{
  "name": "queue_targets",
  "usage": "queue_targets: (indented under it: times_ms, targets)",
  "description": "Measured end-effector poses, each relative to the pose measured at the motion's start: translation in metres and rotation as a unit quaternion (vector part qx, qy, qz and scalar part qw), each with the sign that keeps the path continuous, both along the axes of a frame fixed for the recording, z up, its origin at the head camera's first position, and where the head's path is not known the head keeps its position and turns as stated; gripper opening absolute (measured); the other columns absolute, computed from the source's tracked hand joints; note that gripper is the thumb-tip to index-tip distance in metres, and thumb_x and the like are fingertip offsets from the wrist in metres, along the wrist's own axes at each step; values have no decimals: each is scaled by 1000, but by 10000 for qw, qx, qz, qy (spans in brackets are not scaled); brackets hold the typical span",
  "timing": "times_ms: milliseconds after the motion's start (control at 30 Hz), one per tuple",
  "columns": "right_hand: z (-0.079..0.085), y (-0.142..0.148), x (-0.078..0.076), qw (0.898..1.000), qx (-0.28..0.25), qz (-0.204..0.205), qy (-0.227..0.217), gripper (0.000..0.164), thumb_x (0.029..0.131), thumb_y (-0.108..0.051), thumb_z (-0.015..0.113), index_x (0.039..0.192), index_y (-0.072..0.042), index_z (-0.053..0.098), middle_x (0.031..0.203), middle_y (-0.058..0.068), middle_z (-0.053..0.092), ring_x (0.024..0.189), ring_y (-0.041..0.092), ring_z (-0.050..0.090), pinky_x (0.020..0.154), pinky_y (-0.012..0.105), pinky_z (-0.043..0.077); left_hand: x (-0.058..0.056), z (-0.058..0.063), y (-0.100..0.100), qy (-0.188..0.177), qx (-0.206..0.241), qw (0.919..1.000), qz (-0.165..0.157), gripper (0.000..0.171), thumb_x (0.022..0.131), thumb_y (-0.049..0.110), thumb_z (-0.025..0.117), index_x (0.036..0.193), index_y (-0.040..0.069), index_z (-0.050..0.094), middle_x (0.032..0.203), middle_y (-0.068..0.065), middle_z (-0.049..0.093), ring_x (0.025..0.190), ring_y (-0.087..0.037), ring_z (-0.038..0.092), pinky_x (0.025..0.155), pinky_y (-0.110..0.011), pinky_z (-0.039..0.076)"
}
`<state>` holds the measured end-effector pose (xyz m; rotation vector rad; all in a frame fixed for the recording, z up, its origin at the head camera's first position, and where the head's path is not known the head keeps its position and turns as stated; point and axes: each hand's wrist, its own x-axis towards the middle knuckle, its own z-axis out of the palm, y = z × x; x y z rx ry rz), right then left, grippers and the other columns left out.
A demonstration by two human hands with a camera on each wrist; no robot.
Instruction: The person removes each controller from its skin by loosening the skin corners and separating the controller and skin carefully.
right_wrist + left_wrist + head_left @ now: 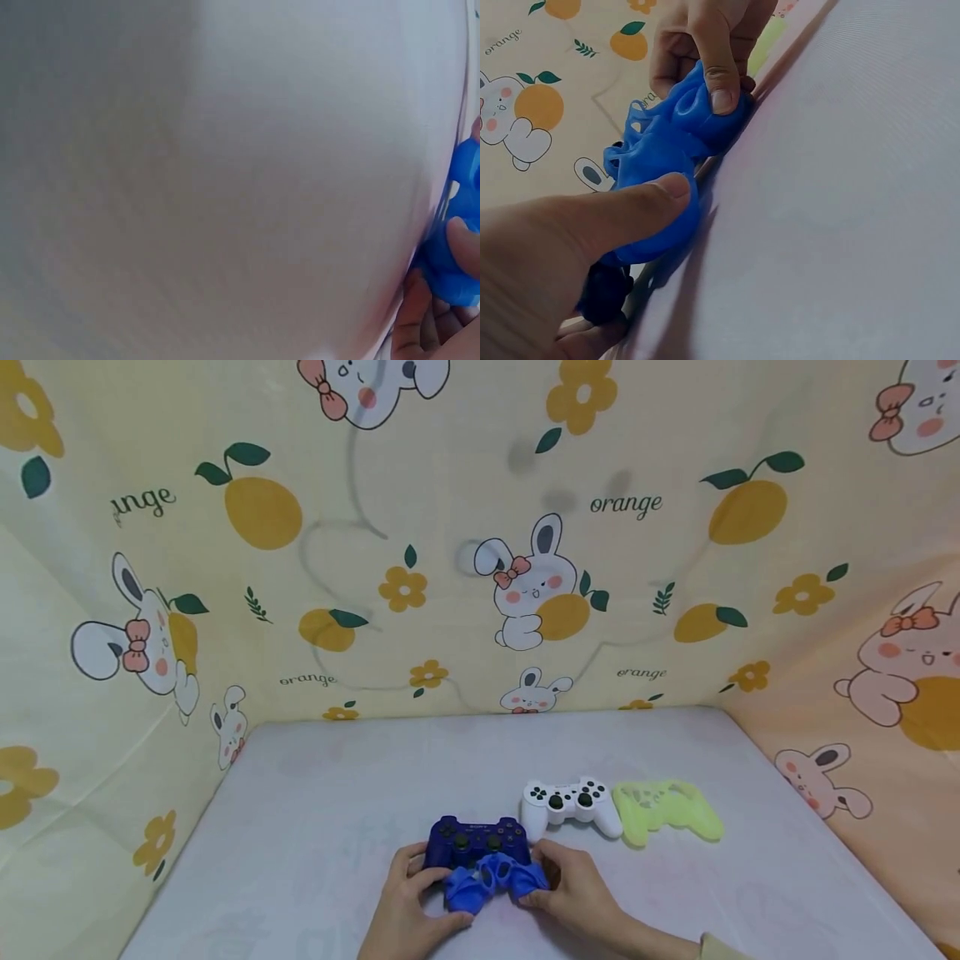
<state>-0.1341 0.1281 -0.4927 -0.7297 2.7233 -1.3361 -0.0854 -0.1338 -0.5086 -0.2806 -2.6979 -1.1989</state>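
Note:
A dark blue game controller (477, 832) lies on the table, partly behind a crumpled bright blue silicone controller cover (467, 890). My left hand (408, 902) holds the left side of the cover, thumb on its near face in the left wrist view, with fingers beside the controller's left grip. Gripping the right side of the cover is my right hand (581, 887), its thumb pressed on the rounded end. The cover sits in front of the controller's grips, leaving the face with sticks and buttons exposed. At the right wrist view's edge, only part of the cover (442, 259) shows.
Behind and to the right lies a white game controller (572, 814). Touching or close beside it is a flat yellow-green silicone cover (666, 814). A pale cloth covers the table (360, 785), and printed curtain walls (465, 468) enclose the back and sides.

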Motion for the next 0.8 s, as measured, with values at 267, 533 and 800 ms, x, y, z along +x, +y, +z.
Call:
queue_targets:
  times_ms: [267, 533, 800]
  targets:
    - [4, -3, 2, 9995, -54, -125, -289, 35, 65, -8, 89, 83, -16, 60, 67, -10, 55, 60, 6, 50, 53, 24, 42, 2, 3, 1, -180, -74, 9998, -67, 54, 66, 49, 89, 103, 13, 73, 136, -20, 40, 118, -38, 51, 91, -55, 46]
    - [6, -5, 4, 9987, 87, -305, -411, 32, 61, -13, 90, 76, -17, 61, 63, -10, 54, 57, 6, 49, 50, 23, 39, 2, 4, 1, -133, -107, 9998, -125, 52, 67, 49, 88, 102, 14, 72, 136, -20, 40, 117, -36, 52, 89, -53, 48]
    - [7, -9, 6, 9951, 145, -413, -888, 33, 55, -16, 88, 69, -14, 58, 56, -10, 50, 50, 6, 47, 43, 22, 36, 2, 0, 0, 320, -318, 9988, -168, 49, 67, 44, 89, 99, 11, 72, 134, -20, 41, 114, -33, 54, 87, -51, 49]
